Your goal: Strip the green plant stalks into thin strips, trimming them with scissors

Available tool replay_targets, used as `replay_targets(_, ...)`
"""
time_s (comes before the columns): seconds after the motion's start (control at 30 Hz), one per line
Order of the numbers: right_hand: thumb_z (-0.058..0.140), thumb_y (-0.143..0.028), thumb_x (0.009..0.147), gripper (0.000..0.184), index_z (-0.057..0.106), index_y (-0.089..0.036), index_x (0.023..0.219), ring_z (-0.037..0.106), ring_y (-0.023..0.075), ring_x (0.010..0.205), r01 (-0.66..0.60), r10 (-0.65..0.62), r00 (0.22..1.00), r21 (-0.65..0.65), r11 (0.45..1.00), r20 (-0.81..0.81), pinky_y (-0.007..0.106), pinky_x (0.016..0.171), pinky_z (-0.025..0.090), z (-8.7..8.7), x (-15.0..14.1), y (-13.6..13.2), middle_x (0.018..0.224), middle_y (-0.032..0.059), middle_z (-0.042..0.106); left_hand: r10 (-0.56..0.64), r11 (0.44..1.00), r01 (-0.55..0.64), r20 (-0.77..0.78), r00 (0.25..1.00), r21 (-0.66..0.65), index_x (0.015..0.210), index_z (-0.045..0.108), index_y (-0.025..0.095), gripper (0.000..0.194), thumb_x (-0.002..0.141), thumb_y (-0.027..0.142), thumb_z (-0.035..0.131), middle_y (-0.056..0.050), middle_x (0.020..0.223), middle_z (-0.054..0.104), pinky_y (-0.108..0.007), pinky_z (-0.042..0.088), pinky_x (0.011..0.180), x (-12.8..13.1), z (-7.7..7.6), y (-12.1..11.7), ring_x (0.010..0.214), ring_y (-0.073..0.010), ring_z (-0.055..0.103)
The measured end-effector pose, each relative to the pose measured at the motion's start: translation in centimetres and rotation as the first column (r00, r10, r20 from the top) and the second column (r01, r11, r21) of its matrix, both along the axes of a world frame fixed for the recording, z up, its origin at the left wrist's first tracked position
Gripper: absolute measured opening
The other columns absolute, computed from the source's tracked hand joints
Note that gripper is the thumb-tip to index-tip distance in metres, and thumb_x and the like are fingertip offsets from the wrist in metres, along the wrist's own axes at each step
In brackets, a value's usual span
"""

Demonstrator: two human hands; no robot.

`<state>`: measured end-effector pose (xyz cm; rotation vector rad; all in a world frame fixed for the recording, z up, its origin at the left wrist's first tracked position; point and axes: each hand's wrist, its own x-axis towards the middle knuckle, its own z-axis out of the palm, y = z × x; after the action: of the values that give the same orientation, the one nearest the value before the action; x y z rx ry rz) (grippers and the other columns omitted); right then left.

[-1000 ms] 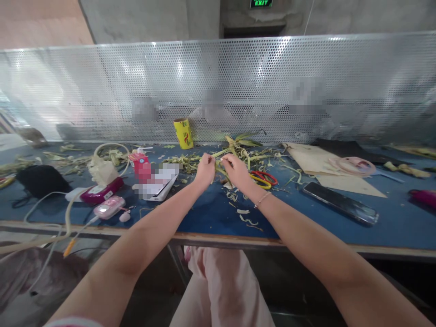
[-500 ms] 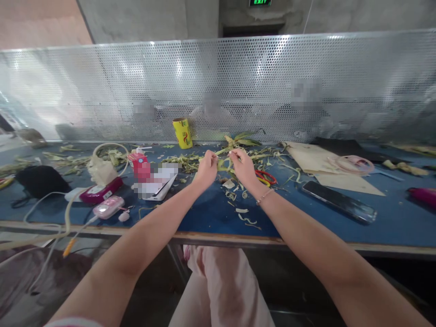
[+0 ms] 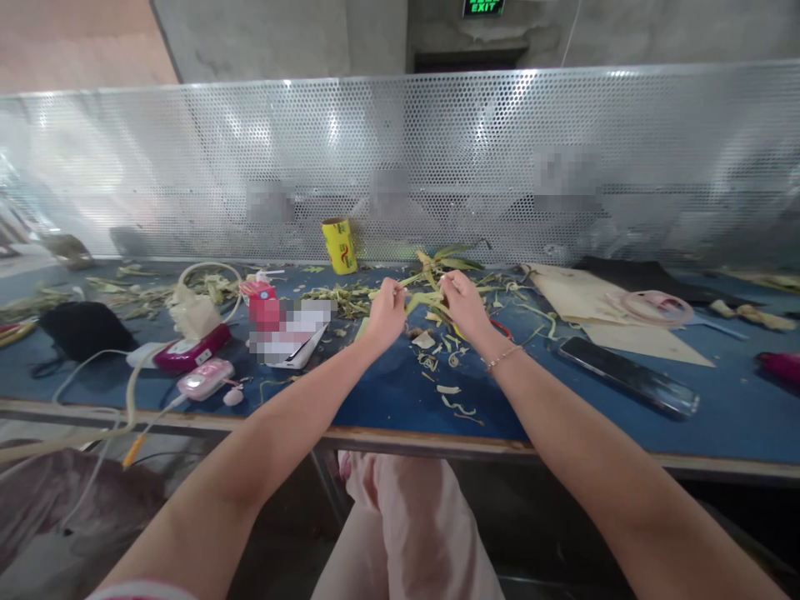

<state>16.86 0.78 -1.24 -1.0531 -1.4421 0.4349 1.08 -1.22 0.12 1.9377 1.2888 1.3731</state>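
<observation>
Over the blue table, my left hand [image 3: 386,320] is closed in a pinch on a pale green plant strip [image 3: 422,299]. My right hand [image 3: 466,307], with a bracelet on its wrist, pinches the same strip's other side. The strip spans the gap between the hands; the part inside the fingers is hidden. Scraps of green plant stems [image 3: 343,297] lie behind and around both hands. Curled peelings [image 3: 447,389] are scattered below them. A red and yellow looped handle [image 3: 502,328] shows only partly behind my right wrist.
A yellow roll [image 3: 339,247] stands by the perforated metal screen [image 3: 462,142]. To the left are a red box [image 3: 265,310], a white device [image 3: 306,350], a magenta case [image 3: 193,348] and cables. On the right lie a phone [image 3: 628,377] and beige sheets [image 3: 556,292].
My hands have moved slightly apart, the right one shifting rightward, and more of the plant strip shows between them. The whole view has shifted a little.
</observation>
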Motion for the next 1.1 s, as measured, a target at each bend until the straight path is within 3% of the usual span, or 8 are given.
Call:
replay_targets(0.13,0.039,-0.045,0.084,0.024,0.046,-0.023,0.08,0.036,0.0095,0.04,-0.107,0.108,0.994,-0.046,0.993,0.024,0.024,0.043,0.031,0.1,-0.5,-0.7,0.05,-0.0059,0.042,0.133,0.991,-0.133,0.012,0.991,0.023,0.082,0.041,0.021,0.004,0.085,0.022,0.04,0.005,0.052,0.039,-0.023,0.028,0.054,-0.9,-0.2,1.3,0.047,-0.0104,0.037)
replay_targets(0.33,0.039,-0.049,0.084,0.027,0.047,-0.024,0.08,0.027,0.0078,0.036,-0.162,0.166,0.984,-0.064,0.985,0.061,0.024,0.04,0.025,0.2,-0.9,-1.4,0.045,-0.0084,0.034,0.164,0.986,-0.162,0.101,0.981,-0.031,0.083,0.04,0.021,0.007,0.087,0.027,0.037,0.005,0.053,0.039,-0.023,0.027,0.053,-1.9,-1.3,3.3,0.045,-0.0101,0.036)
replay_targets(0.63,0.042,-0.046,0.082,0.027,0.051,-0.022,0.075,0.037,0.0117,0.039,0.062,-0.057,0.99,-0.034,0.997,0.132,0.027,0.045,0.03,-0.3,-0.4,-1.2,0.045,-0.0044,0.045,0.115,0.993,-0.117,0.072,0.991,0.027,0.083,0.039,0.022,0.005,0.086,0.025,0.041,0.005,0.052,0.038,-0.024,0.026,0.055,-1.8,-1.0,2.3,0.046,-0.0116,0.037)
replay_targets(0.83,0.033,-0.06,0.081,0.051,0.055,-0.019,0.061,0.051,0.0177,0.06,-0.023,0.043,0.978,-0.101,0.995,0.204,0.03,0.057,0.037,-0.6,-0.8,-1.2,0.06,0.0041,0.058,0.154,0.988,-0.155,0.09,0.984,0.006,0.083,0.038,0.021,0.005,0.086,0.023,0.042,0.003,0.058,0.045,-0.024,0.029,0.059,-1.8,-1.3,2.6,0.052,-0.0126,0.042)
replay_targets(1.0,0.035,-0.058,0.081,0.048,0.034,-0.021,0.05,0.04,0.0147,0.052,0.088,-0.065,0.937,-0.052,0.995,0.344,0.028,0.051,0.028,0.1,-1.7,-2.2,0.05,-0.0006,0.042,0.076,0.996,-0.077,0.022,0.997,0.042,0.085,0.037,0.021,0.004,0.087,0.023,0.036,0.004,0.057,0.044,-0.023,0.03,0.057,-1.6,-1.3,2.2,0.053,-0.0124,0.043)
replay_targets(1.1,0.035,-0.055,0.083,0.046,0.034,-0.021,0.051,0.039,0.0143,0.051,0.11,-0.105,0.943,-0.001,0.994,0.315,0.028,0.05,0.027,0.2,-2.0,-2.3,0.049,-0.0011,0.039,0.025,1.0,-0.025,0.037,0.999,0.012,0.085,0.039,0.021,0.005,0.088,0.024,0.036,0.004,0.057,0.046,-0.022,0.032,0.056,-1.3,-1.3,2.0,0.051,-0.0111,0.044)
